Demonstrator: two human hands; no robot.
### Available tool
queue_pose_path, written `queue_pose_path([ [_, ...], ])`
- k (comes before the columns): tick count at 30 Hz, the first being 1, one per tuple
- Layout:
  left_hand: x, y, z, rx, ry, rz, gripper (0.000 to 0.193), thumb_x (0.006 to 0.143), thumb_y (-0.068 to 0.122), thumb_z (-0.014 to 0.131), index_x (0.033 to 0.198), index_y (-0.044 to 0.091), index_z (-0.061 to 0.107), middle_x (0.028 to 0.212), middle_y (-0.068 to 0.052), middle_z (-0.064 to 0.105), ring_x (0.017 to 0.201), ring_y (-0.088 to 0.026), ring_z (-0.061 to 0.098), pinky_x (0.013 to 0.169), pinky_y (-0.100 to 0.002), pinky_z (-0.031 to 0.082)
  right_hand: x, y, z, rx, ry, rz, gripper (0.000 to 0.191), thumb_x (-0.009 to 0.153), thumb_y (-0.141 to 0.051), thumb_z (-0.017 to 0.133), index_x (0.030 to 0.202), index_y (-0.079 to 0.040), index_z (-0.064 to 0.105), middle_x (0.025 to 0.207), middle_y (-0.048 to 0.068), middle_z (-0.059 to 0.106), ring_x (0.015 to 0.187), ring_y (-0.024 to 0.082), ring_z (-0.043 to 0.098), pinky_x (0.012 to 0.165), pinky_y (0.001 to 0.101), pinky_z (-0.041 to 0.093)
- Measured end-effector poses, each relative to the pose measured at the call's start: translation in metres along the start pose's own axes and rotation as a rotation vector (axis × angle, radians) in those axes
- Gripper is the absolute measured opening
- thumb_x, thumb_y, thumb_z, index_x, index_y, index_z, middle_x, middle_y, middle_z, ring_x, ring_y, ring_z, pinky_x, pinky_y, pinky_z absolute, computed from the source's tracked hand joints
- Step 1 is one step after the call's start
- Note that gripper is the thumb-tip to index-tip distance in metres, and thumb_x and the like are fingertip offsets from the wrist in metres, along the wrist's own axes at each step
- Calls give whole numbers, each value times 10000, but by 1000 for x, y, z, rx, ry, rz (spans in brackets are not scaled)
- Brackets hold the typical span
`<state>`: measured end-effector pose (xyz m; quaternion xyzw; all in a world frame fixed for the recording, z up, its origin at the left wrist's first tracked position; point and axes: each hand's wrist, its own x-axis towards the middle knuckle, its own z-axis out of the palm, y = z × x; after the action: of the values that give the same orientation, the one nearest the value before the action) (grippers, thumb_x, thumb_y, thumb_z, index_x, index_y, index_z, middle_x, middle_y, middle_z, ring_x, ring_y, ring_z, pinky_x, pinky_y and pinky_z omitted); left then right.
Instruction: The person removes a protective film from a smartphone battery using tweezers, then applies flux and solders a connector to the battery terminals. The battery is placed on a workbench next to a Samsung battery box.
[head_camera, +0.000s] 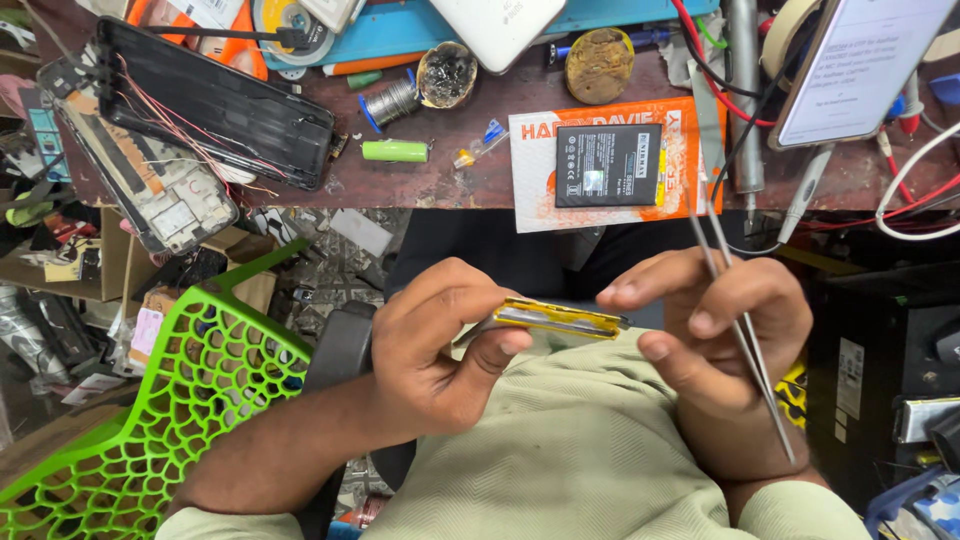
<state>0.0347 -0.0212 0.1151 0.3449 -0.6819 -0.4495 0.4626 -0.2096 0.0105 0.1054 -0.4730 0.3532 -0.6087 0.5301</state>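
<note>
green chair (190, 400): lattice plastic, near left, beside the person's left arm.
opened phone (150, 170): far left on the bench, back off, thin red wires trailing over its insides.
black back cover (215, 100): lies just right of the opened phone, touching the wires.
left hand (440, 350): centre, over the lap. Fingers curled tight, thumb on the near side, fingertips (490, 290) over the top; grip narrow, closed on the left end of the yellow part.
yellow part (555, 318): thin, flat, yellow-edged strip seen edge-on, roughly level, held between both hands above the beige shirt. What kind of part, cannot tell.
green cylinder (394, 151): small, lying flat on the bench, far of the left hand.
solder spool (390, 100): just far of the cylinder, beside a blackened round tin (446, 75).
phone battery (608, 165): black, flat, lying on an orange and white card (530, 190) at the bench's near edge, far of the yellow part.
right hand (725, 325): right of centre. Index finger and thumb pinch toward the right end of the yellow part, touching it or just beside it; exact contact hard to see. Remaining fingers folded around the tweezers.
tweezers (745, 335): long, metal, running from far to near through the right fist, tines narrowly apart, tips pointing away toward the bench.
lit phone (860, 65): far right, propped tilted, white screen on.
cables (920, 190): red and white, far right on the bench.
</note>
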Motion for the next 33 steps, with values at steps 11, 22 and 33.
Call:
queue_pose_path([
  [11,-7,-3,4,-351,-58,-348,155,1047,105,707,1120,-30,681,976,-50,640,760,-54,549,674,-224,453,-8,17,-5,271,68,182,318,986,147,680,982,-74,452,985,251,698,968,267,739,856,391,648],
  [22,4,1,5,-34,18,-58,193,960,75,818,1087,1,693,926,-70,696,738,-125,658,634,-241,522,0,4,9,-375,195,-123,397,946,24,729,1071,-106,375,1023,198,674,928,243,741,831,360,665],
  [33,13,6,-1,292,-85,351,278,930,26,849,1125,-69,676,901,-96,679,750,-218,692,615,-334,538,4,-5,12,-508,66,-13,388,971,84,777,954,-64,419,995,244,727,945,257,770,812,302,643],
])
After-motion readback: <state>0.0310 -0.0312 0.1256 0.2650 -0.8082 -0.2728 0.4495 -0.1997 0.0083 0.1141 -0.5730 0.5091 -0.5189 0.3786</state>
